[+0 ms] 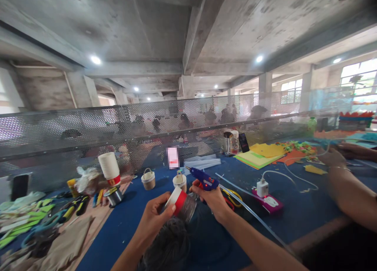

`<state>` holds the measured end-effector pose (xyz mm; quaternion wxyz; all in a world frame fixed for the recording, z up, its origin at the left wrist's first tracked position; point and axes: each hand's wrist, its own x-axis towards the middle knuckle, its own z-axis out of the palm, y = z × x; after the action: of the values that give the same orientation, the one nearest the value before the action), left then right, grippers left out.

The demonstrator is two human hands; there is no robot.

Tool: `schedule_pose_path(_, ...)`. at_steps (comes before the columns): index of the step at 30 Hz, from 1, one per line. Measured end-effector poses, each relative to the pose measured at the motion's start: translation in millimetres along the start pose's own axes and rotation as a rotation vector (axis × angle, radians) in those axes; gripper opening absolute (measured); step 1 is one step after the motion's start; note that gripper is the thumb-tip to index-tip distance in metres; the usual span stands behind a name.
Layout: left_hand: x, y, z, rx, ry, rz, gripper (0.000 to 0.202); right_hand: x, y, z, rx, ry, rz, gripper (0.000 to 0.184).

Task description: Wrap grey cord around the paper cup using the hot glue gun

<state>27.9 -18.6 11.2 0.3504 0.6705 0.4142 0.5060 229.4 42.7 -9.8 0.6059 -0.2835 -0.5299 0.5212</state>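
My left hand (160, 208) is closed round a tilted paper cup (180, 200), white with a red band and a greyish-brown far part. In my right hand (213, 198) is a blue glue gun (204, 179) with a small red light lit. Its nozzle points up and left, above the cup and apart from it. My right fingertips are close to the cup's far end; whether they touch it I cannot tell. Just behind stands a small bucket-like cup with a handle (179, 181), and a similar handled cup (148, 180) stands to its left.
Left are stacked paper cups (108, 167), a wire spool (114, 196), pliers (70, 210) and brown cloth (69, 237). A purple power strip (272, 204) with a white charger is right, near coloured sheets (259, 155). Another person's arm (343, 184) reaches in there. Mesh panels (153, 129) stand behind.
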Motion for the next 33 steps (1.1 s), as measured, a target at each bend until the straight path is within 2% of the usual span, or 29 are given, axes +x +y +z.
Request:
schedule_pose_path(10, 1, 0, 1.5, -0.162, 0.026, -0.053, 0.030, -3, 3, 4, 0.045, -0.040, 0.103, 0.029)
schedule_pose_path(13, 3, -3, -1.0, -0.183, 0.088, -0.060, 0.029, 0, 4, 3, 0.034, -0.046, 0.091, 0.030)
schedule_pose_path(17, 6, -4, -4.3, -0.143, 0.182, -0.047, 0.031, 1, 2, 2, 0.013, 0.050, 0.060, 0.035)
schedule_pose_path(20, 6, -4, -3.8, -0.089, 0.216, -0.029, 0.032, -1, 1, 4, 0.031, 0.017, 0.059, 0.039)
schedule_pose_path(23, 7, -4, -1.2, -0.054, 0.227, -0.015, 0.033, -3, 0, 7, 0.042, -0.025, 0.088, 0.044)
schedule_pose_path(33, 9, -2, 3.6, -0.049, 0.186, -0.015, 0.034, -3, -1, 7, 0.048, 0.005, 0.096, 0.045)
